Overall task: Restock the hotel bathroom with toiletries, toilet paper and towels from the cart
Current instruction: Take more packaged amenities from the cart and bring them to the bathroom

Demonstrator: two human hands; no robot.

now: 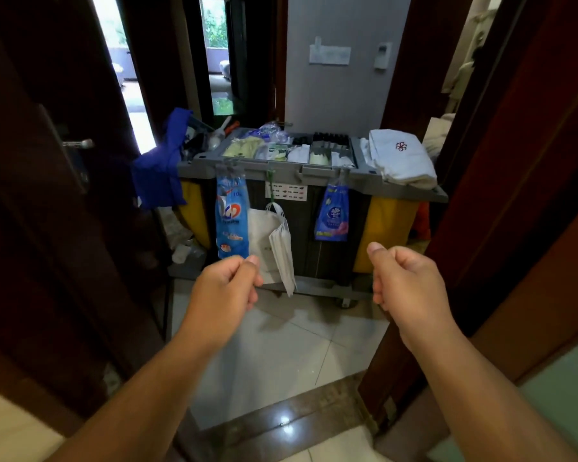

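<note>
Both sets of fingers [255, 282] are curled on nothing; your left hand [227, 281] and right hand [404, 278] hover near the cart [314, 171]. Towels [401, 155] and toiletries [297, 153] sit on top of it, so restocking looks barely begun.

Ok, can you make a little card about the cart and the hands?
ahead: grey housekeeping cart, past the doorway
top right end: folded white towels
left end: blue cloth, draped over
hanging on front: tall blue packet, white bag, small blue packet
left hand: curled, holding nothing
right hand: curled, holding nothing
</note>
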